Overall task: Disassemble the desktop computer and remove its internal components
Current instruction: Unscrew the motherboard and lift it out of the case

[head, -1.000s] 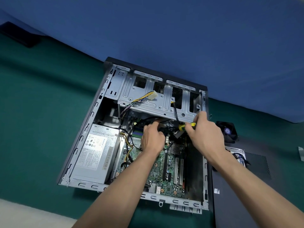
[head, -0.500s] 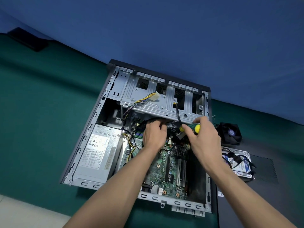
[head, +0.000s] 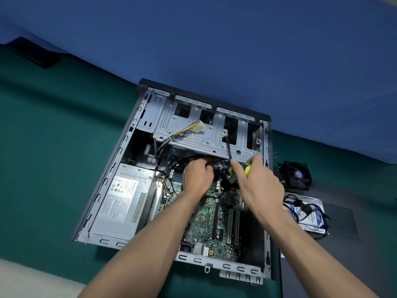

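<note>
An open desktop case (head: 120,160) lies on its side on a green surface. Inside are a green motherboard (head: 211,216), a grey power supply (head: 122,201) at the left and a metal drive cage (head: 202,136) at the far end. My left hand (head: 196,176) reaches under the cage edge with curled fingers among black cables; what it holds is hidden. My right hand (head: 255,186) grips a yellow and green screwdriver (head: 246,169), its tip hidden below the cage.
A black cooler fan (head: 297,175) and a hard drive (head: 307,214) with black cables lie right of the case, on and beside a dark side panel (head: 337,250). A loose white power connector (head: 198,126) rests on the cage. A blue wall rises behind.
My right hand has shifted slightly down and turned the screwdriver handle. My left hand stays at the same spot under the cage. The camera view has drifted.
</note>
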The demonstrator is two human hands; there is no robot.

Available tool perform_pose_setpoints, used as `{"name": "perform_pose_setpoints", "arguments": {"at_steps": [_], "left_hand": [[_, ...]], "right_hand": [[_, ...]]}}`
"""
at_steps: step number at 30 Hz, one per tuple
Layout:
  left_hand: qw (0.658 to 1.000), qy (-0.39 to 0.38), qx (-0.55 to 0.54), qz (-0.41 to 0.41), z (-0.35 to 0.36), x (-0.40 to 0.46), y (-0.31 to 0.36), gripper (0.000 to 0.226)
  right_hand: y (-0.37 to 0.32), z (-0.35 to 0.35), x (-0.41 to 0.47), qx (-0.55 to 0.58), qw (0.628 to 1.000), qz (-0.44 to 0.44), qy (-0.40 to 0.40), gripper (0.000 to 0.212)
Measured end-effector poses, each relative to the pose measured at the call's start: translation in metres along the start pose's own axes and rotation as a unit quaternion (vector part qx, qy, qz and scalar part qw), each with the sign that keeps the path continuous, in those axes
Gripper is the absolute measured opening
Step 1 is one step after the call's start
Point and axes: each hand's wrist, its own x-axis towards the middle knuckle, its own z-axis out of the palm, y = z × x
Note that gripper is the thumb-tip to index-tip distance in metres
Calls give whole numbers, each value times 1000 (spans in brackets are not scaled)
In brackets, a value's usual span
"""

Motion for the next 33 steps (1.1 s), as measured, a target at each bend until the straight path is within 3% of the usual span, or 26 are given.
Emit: {"name": "perform_pose_setpoints", "arguments": {"at_steps": [3,7,11,15,20,25,27,29,33], "left_hand": [[1000,-10,17,13,-1,1,-1,22],[999,-31,39,16,0,3,-4,21],[997,-45,57,22,1,5,-6,20],[995,-55,70,33,2,5,-7,17],[994,-62,79,34,4,6,-9,15],[994,-68,80,32,4,6,-10,15],[994,-64,80,30,4,6,-10,15],[994,-62,79,30,4,6,-11,16],[994,-68,76,29,5,8,-13,16]], "right_hand": [[0,0,-2,61,998,-13,-18,27],[1,-3,-6,13,1000,7,-13,32],[0,-1,-7,92,995,-18,-15,25],[-1,-4,-6,34,999,9,-3,34],[-2,-4,-5,85,996,-26,-14,25],[-1,-7,-4,17,1000,-18,-9,25],[-1,-6,-1,53,997,-47,-25,19],[-5,-5,-1,61,995,-72,-37,27],[-4,-6,-1,87,996,-30,-14,26]]}}
